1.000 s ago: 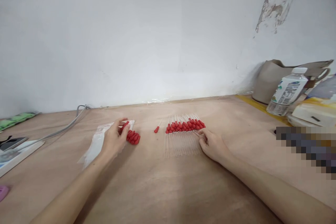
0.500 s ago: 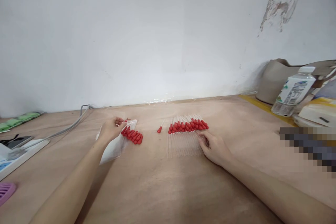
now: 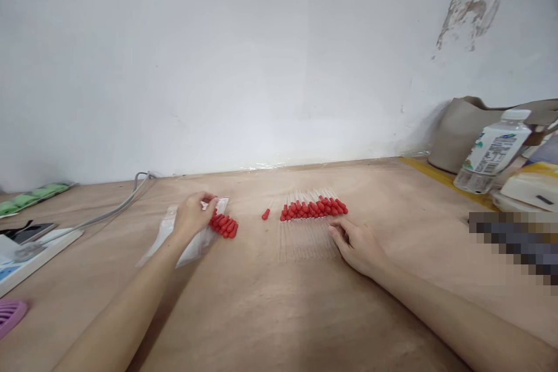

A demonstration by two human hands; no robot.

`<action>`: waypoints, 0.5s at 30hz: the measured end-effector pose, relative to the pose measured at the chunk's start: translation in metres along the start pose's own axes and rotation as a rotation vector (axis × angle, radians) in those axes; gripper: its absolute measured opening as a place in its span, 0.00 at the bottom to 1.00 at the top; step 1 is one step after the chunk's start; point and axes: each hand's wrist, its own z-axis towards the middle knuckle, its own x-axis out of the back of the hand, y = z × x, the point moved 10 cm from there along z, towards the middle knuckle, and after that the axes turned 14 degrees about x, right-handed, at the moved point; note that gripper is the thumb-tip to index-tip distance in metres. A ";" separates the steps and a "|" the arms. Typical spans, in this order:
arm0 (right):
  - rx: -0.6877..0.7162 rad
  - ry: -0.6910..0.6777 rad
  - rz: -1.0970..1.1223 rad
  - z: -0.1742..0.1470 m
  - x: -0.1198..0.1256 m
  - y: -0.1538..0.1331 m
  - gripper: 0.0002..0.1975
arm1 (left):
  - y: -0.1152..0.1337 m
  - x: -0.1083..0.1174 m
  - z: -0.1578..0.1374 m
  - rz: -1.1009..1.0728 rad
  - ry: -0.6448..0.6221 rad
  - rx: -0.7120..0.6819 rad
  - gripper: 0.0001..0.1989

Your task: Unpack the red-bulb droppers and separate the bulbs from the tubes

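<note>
My left hand (image 3: pixel 195 214) is over a clear plastic bag (image 3: pixel 192 253), its fingers bent together at the edge of a pile of red rubber bulbs (image 3: pixel 224 225). Whatever its fingertips hold is hidden. My right hand (image 3: pixel 360 246) rests on the table, thumb and forefinger closed at the right end of a row of thin clear glass tubes (image 3: pixel 305 241); it seems to pinch one of them. Just beyond lies a row of droppers with red bulbs (image 3: pixel 311 208), tips pointing toward the wall. A single dropper (image 3: pixel 265 214) lies apart to their left.
On the left are a grey cable (image 3: pixel 108 216), a white power strip (image 3: pixel 43 256), a green packet (image 3: pixel 37 197) and a purple slotted object (image 3: pixel 11 317). At right stand a bottle (image 3: pixel 492 154) and a grey-beige bag (image 3: pixel 455 133). A white wall (image 3: pixel 261 58) closes the back.
My left hand has moved right, over the near end of the bulb pile, covering some bulbs. More of the plastic bag shows left of the wrist. My right hand has hardly moved.
</note>
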 end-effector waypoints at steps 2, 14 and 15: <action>-0.010 -0.004 0.026 0.000 -0.001 0.002 0.14 | 0.035 -0.013 -0.020 0.006 -0.041 -0.124 0.13; -0.043 0.089 0.174 -0.002 0.003 0.012 0.14 | 0.108 -0.047 -0.081 0.178 0.148 -0.305 0.12; -0.030 0.119 0.166 -0.002 0.005 0.012 0.14 | 0.103 -0.042 -0.086 0.165 0.163 -0.305 0.12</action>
